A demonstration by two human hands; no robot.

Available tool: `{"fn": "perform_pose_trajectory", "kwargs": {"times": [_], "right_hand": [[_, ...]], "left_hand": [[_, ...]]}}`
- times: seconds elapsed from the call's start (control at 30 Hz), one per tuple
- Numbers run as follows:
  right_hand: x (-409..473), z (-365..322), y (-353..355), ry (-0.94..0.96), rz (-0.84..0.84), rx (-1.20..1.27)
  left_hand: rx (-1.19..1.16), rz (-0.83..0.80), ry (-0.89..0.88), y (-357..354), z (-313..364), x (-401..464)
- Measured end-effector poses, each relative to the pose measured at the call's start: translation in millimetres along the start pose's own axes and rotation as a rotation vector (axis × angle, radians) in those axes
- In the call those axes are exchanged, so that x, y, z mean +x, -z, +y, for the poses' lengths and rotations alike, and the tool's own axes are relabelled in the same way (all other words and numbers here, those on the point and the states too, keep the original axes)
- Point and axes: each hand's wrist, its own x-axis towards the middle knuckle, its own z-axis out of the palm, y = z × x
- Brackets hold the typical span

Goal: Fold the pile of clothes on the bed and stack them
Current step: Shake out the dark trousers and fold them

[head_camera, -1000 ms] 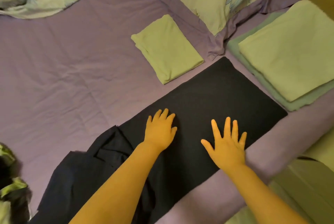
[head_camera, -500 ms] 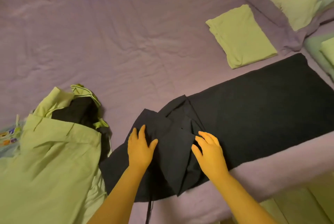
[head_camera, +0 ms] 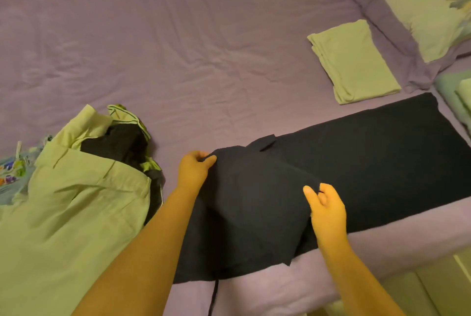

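Black garment [head_camera: 356,162] on purple bed [head_camera: 178,60], both hands' fingers [head_camera: 209,161] pinching its edges.

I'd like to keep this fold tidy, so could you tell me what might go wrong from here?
1. The left hand pinches only a corner of the black garment, so it may slip out mid-fold.
2. A drawstring dangles over the bed edge and could snag or pull the cloth askew.
3. The right hand grips bunched cloth, which may crease the smoothed part.
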Motion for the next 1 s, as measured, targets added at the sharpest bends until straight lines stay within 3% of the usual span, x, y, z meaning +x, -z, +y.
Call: {"fn": "perform_pose_trajectory", "kwargs": {"times": [0.2, 0.3, 0.47, 0.57, 0.63, 0.8, 1.0], "right_hand": [[48.1, -20.8, 88.3, -0.057, 0.17, 0.079], [67.0, -27.3, 137.2, -0.061, 0.207, 0.153], [104.3, -10.7, 189.9, -0.198, 0.221, 0.436], [134.2, 4.6, 223.6, -0.266, 0.274, 0.546], [154.8, 16.3, 243.1, -0.319, 0.291, 0.6], [204.7, 46.7, 281.3, -0.401, 0.348, 0.654], [246.5, 82.2, 306.6, -0.532, 0.38, 0.793]], "left_hand": [[0.084, -0.191, -0.377, -31.1, 121.5, -10.8], [0.244, -0.148, -0.516, -82.5, 178.2, -23.1], [0.2, -0.057, -0.504, -164.0, 232.7, -45.7], [0.339, -0.017, -0.558, -222.8, 264.5, -56.4], [0.42, -0.077, -0.582, -263.7, 280.1, -59.8], [0.341, -0.273, -0.512, -363.4, 304.9, -61.3], [0.305, -0.335, -0.44, -438.1, 308.7, -36.8]]}}
